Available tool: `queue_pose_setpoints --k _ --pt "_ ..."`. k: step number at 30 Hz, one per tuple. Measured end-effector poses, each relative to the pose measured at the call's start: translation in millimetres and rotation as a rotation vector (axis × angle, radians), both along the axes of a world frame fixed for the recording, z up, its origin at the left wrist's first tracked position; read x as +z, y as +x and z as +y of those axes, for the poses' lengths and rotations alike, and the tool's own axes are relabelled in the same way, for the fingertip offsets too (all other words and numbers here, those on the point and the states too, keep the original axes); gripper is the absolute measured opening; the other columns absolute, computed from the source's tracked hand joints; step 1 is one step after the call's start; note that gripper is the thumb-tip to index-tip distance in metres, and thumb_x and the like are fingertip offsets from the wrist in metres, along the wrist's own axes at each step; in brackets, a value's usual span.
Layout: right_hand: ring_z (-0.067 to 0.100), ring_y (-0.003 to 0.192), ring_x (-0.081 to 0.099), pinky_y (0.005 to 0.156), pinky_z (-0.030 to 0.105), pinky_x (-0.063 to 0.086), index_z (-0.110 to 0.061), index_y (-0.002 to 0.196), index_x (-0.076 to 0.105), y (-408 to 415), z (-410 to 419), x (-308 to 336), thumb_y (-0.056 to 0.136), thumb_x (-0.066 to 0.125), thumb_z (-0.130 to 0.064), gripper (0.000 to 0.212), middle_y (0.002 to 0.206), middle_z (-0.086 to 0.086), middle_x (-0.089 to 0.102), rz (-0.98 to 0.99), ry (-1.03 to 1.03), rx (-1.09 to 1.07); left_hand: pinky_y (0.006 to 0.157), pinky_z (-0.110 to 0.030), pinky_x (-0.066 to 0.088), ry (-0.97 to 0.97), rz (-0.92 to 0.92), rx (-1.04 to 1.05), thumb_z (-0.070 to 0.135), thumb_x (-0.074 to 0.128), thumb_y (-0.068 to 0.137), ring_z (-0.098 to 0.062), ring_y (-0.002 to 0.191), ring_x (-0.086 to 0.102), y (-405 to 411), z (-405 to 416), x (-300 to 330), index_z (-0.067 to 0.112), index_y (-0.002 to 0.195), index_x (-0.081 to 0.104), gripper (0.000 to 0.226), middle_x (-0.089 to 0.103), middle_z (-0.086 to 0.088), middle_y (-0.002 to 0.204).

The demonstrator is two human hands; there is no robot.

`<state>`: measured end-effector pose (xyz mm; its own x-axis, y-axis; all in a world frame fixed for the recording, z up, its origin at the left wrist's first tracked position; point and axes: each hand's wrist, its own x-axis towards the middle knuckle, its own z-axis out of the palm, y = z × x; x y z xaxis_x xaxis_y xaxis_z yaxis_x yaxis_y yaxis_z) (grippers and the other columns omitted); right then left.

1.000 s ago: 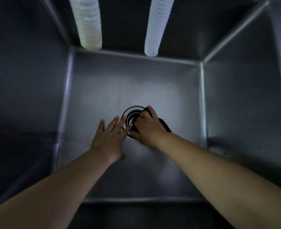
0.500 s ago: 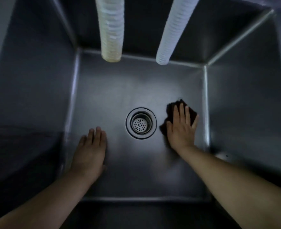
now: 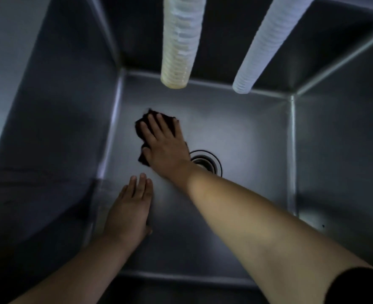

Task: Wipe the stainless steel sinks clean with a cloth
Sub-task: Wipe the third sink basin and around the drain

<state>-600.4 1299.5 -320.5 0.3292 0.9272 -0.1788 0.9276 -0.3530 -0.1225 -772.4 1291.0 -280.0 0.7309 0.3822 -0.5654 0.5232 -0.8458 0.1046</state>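
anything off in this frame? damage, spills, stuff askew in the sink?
Nothing stands out. The right hand presses the dark cloth flat on the sink floor left of the drain; the left hand rests flat nearer the front. Two ribbed hoses hang straight. No visible spill or dent.

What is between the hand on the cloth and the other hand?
Only bare steel sink floor separates the right hand from the left hand, per the head view.
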Motion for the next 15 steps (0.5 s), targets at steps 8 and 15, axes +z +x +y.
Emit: queue_pose_setpoints --k 8,15 --pt "0.021 0.146 0.005 0.115 0.045 -0.007 -0.023 0.151 0.014 83 30 -1 0.096 0.028 -0.051 0.064 0.159 0.003 0.011 -0.075 0.023 0.044 0.115 -0.028 -0.004 0.006 -0.013 0.009 0.045 0.071 0.071 -0.026 0.147 -0.009 -3 2 -9 0.012 0.150 -0.012 0.119 -0.018 -0.009 0.158" --pt "0.019 0.146 0.008 0.118 0.045 0.003 -0.018 0.150 0.019 169 -64 5 0.092 0.033 -0.046 0.067 0.158 0.001 0.016 -0.138 0.033 -0.211 0.118 -0.032 0.001 0.032 0.028 -0.004 0.045 0.072 0.072 -0.029 0.147 -0.008 0 -1 -7 0.008 0.149 -0.013 0.120 -0.018 -0.012 0.158"
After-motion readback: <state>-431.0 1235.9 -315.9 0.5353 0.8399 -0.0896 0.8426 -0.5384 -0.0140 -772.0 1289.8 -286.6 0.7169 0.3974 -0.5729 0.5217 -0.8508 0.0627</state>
